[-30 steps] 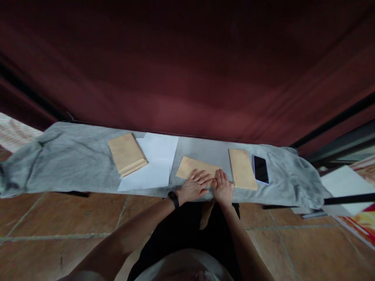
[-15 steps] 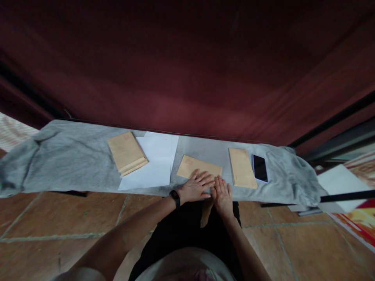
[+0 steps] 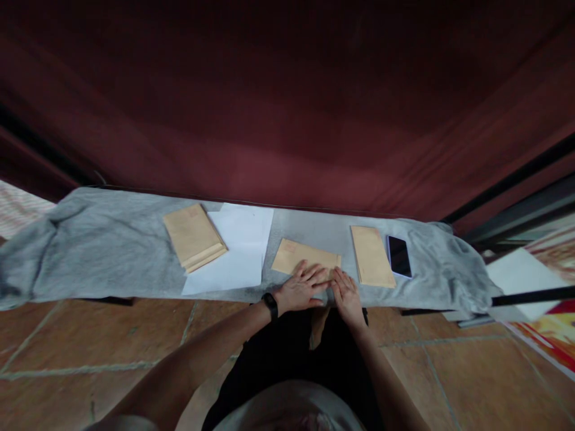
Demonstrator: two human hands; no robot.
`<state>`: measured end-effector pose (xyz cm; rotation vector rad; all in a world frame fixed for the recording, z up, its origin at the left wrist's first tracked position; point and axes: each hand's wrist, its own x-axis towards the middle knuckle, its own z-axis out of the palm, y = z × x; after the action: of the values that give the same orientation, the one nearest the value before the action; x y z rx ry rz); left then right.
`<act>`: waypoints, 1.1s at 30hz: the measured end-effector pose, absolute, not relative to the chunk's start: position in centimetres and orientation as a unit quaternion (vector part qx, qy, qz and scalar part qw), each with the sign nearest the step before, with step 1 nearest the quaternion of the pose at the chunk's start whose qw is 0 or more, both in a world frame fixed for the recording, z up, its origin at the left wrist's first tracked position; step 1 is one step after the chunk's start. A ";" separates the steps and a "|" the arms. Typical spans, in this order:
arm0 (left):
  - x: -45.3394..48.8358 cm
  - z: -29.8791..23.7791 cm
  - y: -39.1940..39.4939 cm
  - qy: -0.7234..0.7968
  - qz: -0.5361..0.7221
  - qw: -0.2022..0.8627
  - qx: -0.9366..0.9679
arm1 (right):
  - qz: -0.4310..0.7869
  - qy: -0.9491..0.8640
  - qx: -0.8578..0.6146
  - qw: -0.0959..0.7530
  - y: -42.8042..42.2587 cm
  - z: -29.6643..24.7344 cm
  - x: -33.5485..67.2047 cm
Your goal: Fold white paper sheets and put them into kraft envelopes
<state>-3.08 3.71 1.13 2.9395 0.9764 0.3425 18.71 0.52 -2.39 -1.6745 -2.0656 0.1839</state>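
A brown envelope (image 3: 296,254) lies flat on a grey cloth (image 3: 108,251) over a low bench. My left hand (image 3: 302,287), with a black band at the wrist, rests flat on the envelope's near edge, fingers spread. Beside it my right hand (image 3: 347,294) lies flat at the envelope's near right corner, fingers stretched out together. Neither hand holds anything.
A stack of brown envelopes (image 3: 193,236) sits on white paper sheets (image 3: 238,248) to the left. Another brown envelope pile (image 3: 372,256) and a dark phone (image 3: 399,256) lie to the right. A red curtain (image 3: 287,120) hangs behind. The floor is terracotta tile (image 3: 81,335).
My right hand has slid slightly toward me and to the right along the envelope's near edge. The left hand stays pressed on the envelope.
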 end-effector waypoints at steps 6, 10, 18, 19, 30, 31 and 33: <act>-2.9 0.9 3.8 0.313 0.100 0.017 0.944 | 0.071 -0.761 -0.617 0.188 3.9 -2.1 18.3; -2.9 0.7 3.9 0.315 0.104 0.018 0.943 | 0.047 -0.769 -0.616 0.165 5.5 -2.1 18.2; -2.9 0.9 3.9 0.312 0.104 0.019 0.944 | 0.013 -0.782 -0.608 0.134 6.6 -2.5 18.4; -2.9 0.8 4.0 0.309 0.102 0.014 0.945 | 0.011 -0.783 -0.607 0.134 6.6 -2.5 18.4; -2.9 0.0 4.0 0.292 0.094 -0.031 0.951 | 0.012 -0.762 -0.636 0.122 6.1 -2.0 17.6; -2.9 0.1 4.0 0.292 0.095 -0.033 0.951 | 0.012 -0.761 -0.636 0.123 5.9 -2.0 17.5; -2.9 0.3 3.9 0.294 0.099 -0.034 0.950 | 0.010 -0.756 -0.642 0.128 5.7 -2.0 17.5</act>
<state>-2.94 3.87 0.31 3.0511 0.9442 0.3188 17.46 5.65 -2.05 -1.8676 -2.1997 0.0290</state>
